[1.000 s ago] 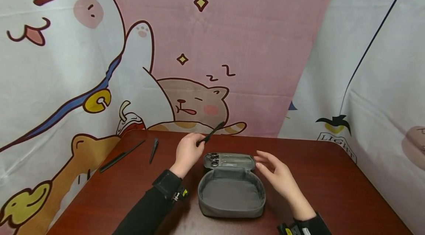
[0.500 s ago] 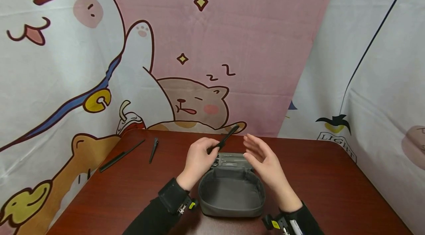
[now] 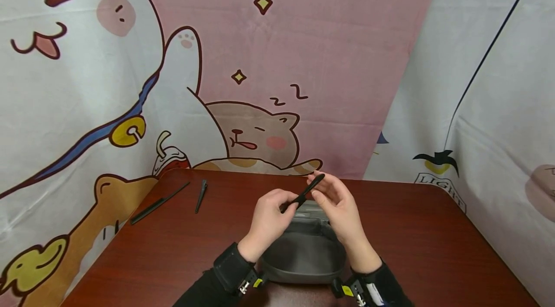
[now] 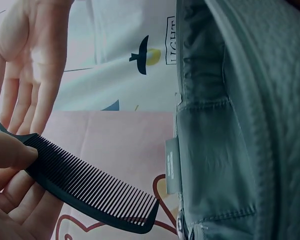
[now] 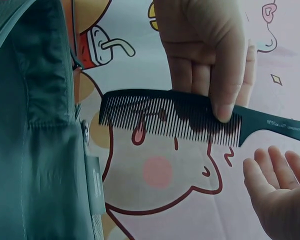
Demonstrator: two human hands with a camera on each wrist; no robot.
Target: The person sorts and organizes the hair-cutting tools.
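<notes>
My left hand (image 3: 270, 215) pinches a black comb (image 3: 304, 194) by its toothed part between thumb and fingers, as the left wrist view shows. The comb is held above an open grey zip case (image 3: 303, 275), its handle slanting up to the right. Around the handle end, my right hand (image 3: 340, 206) has its fingers relaxed and apart from the thumb. In the right wrist view, that right hand (image 5: 285, 200) is just under the handle, with the thumb at the frame edge. Both hands partly hide the case's raised lid (image 3: 313, 208).
To the left on the brown table (image 3: 217, 254) lie a long dark stick-like tool (image 3: 151, 209) with a thin tail and a small dark hair clip (image 3: 201, 196). A printed cartoon cloth (image 3: 347, 56) hangs behind the table's far edge.
My left hand has carried the comb rightward and over the case. My right hand has come left and inward, so its fingers are now at the comb's handle.
</notes>
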